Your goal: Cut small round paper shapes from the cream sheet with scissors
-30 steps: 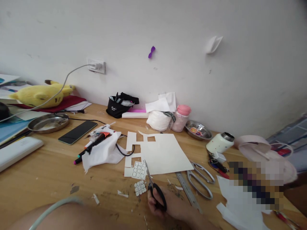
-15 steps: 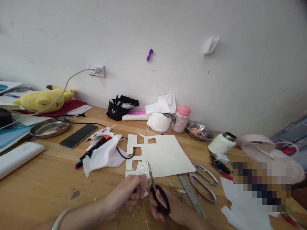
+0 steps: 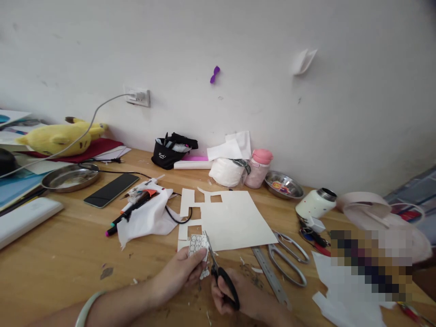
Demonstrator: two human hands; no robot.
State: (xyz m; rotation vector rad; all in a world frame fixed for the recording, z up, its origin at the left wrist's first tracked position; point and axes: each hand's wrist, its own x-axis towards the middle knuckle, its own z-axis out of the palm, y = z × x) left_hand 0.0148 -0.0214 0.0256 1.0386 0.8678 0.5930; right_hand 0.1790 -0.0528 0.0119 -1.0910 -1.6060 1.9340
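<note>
Between thumb and fingers, my left hand (image 3: 185,270) pinches a small piece of white paper (image 3: 197,244) printed with rows of black-outlined circles. A narrow strip of the circles dangles below its right side. My right hand (image 3: 231,290) is wrapped round the black handles of a pair of scissors (image 3: 229,286). The blades point up and away, lying along the right edge of the printed paper. Just beyond both hands is a large cream sheet of paper (image 3: 235,218) with rectangular cut-outs on its left side. How far the blades are apart is hard to make out.
A steel ruler (image 3: 270,274) and large grey-handled shears (image 3: 289,261) lie right of my hands. Left are markers (image 3: 131,213), crumpled tissue (image 3: 150,222) and a phone (image 3: 111,190). Along the wall stand a black pouch (image 3: 166,154), a pink-lidded bottle (image 3: 259,168) and a metal bowl (image 3: 284,184).
My left hand and the printed paper have shifted slightly left and tilted a little. The scissors have moved slightly left too, staying at the paper's right edge.
</note>
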